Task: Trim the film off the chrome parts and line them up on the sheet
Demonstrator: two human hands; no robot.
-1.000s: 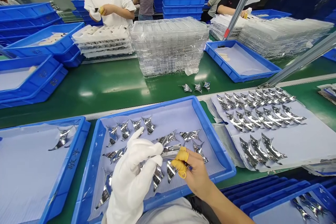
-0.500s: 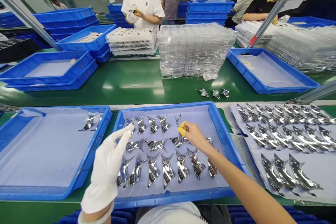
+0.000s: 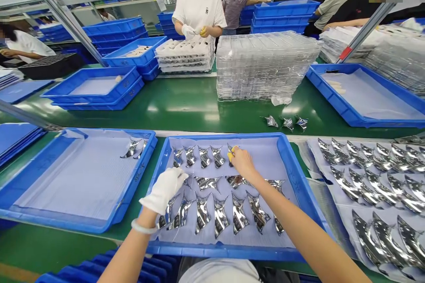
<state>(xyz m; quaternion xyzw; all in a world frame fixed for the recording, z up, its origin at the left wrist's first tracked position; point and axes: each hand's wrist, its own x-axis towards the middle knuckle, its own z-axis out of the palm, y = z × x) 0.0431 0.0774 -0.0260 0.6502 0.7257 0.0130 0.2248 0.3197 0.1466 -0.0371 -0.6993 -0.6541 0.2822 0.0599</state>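
A blue tray lined with thin white sheet lies in front of me, with rows of shiny chrome-plated parts on it. My right hand, with yellow finger cots, pinches a small chrome part at the right end of the top row. My left hand, in a white glove, hovers over the left end of the middle row. Its fingers are bunched together near a chrome part that they partly cover; what they hold, if anything, is hidden.
On the left, another lined blue tray bears two chrome parts. More chrome parts lie in rows on a white sheet at right. Beyond stand stacked clear plastic trays. A co-worker stands across the bench.
My view has turned a little left. The left hand's raised fingers have come down toward the middle row. My right hand stays at the top row's end, the small chrome part now lower among the others.
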